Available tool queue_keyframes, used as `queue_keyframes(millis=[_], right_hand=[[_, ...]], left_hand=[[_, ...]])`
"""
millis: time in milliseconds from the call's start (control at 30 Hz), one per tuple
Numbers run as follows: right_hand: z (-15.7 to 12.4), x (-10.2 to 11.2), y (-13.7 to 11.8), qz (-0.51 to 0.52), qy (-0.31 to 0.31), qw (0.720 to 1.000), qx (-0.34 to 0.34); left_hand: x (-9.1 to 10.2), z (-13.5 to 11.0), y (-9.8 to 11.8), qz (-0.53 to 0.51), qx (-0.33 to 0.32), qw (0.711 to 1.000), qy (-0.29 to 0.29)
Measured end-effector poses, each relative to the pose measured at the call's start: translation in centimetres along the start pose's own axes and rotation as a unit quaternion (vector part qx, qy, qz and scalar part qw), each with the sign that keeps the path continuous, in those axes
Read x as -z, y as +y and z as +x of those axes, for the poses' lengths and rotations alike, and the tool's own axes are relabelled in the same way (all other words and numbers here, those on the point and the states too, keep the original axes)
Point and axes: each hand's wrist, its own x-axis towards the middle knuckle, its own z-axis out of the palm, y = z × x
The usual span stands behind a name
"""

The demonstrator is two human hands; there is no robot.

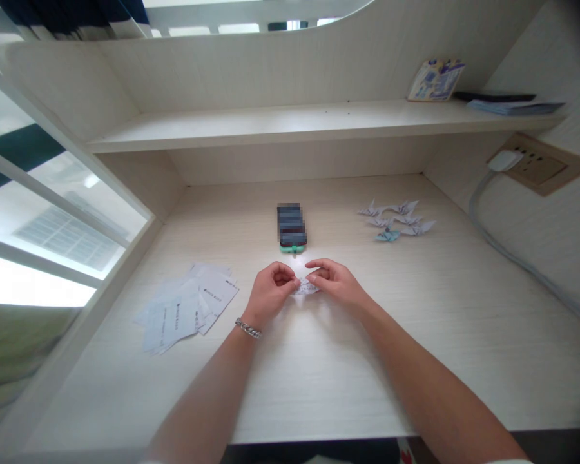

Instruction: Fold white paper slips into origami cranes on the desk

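A small folded piece of printed white paper (306, 287) is held low over the desk between both hands. My left hand (272, 290), with a chain bracelet (248, 328) at its wrist, pinches the paper's left end between thumb and curled fingers. At the other end, my right hand (336, 281) grips it with the thumb; its index finger stretches out above. The fingers partly cover the paper, so its exact fold is hidden. Just beyond the hands lies a phone (292, 223) with a green edge, its screen blurred out.
Loose printed sheets (174, 316) lie in a pile on the left. Several folded paper cranes (410, 219), one of them blue (387, 235), stand at the back right. A shelf (270, 125) spans the back. On the right wall, a grey cable (507, 254) hangs from a socket (544, 164).
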Motion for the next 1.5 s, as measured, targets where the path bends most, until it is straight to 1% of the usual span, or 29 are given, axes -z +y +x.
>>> queue_keyframes(millis=[100,167,333,500,667,900,1000,1100,1200,1300,1400,1500], right_hand=[[0.06,-0.11,0.21,-0.047,0.009,0.998,0.026],[0.07,-0.15,0.3,-0.058,0.016,0.998,0.034],[-0.06,-0.36,0.45,-0.073,0.01,0.997,0.029],[0.0,-0.52,0.65,-0.102,0.016,0.994,0.02],[0.24,-0.11,0.41,-0.087,0.01,0.996,0.001],[0.14,0.39,0.04,-0.044,-0.003,0.999,-0.008],[0.13,0.34,0.09,-0.031,0.007,1.0,0.002],[0.14,0.05,0.31,-0.041,0.007,0.999,0.014],[0.05,-0.34,0.48,-0.059,0.004,0.998,0.026],[-0.13,-0.54,0.41,-0.074,-0.013,0.996,0.037],[-0.19,-0.37,0.19,-0.075,-0.027,0.996,0.041],[-0.12,0.02,0.0,-0.064,-0.021,0.997,0.047]], left_hand=[[0.11,0.01,-0.3,0.021,-0.008,1.0,-0.011],[0.18,0.0,-0.38,0.028,-0.009,0.999,-0.02],[-0.06,-0.31,-0.25,0.05,-0.021,0.998,-0.033],[-0.57,-0.58,-0.12,0.052,-0.029,0.998,-0.027],[-0.3,-0.39,0.15,0.035,-0.016,0.999,-0.01],[0.13,-0.13,0.14,0.018,-0.005,1.0,-0.014],[0.17,-0.06,0.05,0.018,-0.004,1.0,-0.011],[0.16,-0.08,0.02,0.02,-0.008,1.0,-0.009],[0.07,-0.21,0.03,0.041,-0.017,0.999,-0.016],[0.0,-0.34,0.05,0.065,-0.015,0.997,-0.039],[0.04,-0.33,0.19,0.058,-0.005,0.997,-0.053],[0.17,-0.22,0.56,0.039,0.011,0.998,-0.054]])
